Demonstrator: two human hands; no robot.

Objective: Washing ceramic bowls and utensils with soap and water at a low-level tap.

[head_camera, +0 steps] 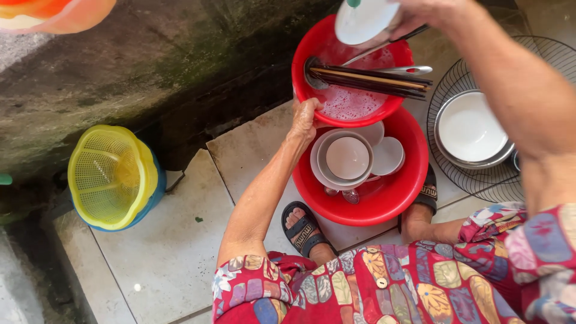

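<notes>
A person in a red patterned floral garment crouches on a pale tiled floor [162, 252], feet in dark strapped sandals [306, 231], over a wash-up set at ground level. Just ahead of the knees sits a large red plastic basin [384, 204] holding stacked white ceramic bowls [348, 159] and small white saucers, with a couple of metal spoons lying at its bottom. The left hand [305, 119] reaches forward, its fingers curled over the near rim of a second red plastic basin of soapy pinkish water [351, 99], apparently to steady it where it rests tilted on the lower basin's far edge. Across that upper basin lie dark wooden chopsticks [372, 81] and a metal ladle, kept out of the suds. Above it, the right hand [420, 15] holds a white ceramic bowl [363, 21] at the top of the frame, fingers clamped on its rim together with a thin utensil, so that it drips over the water. To the right a round wire draining rack [456, 84] carries a clean white bowl in a metal dish. Well apart at left, a yellow plastic colander basket [111, 174] nests in a blue tub against the mossy concrete wall [150, 66].
</notes>
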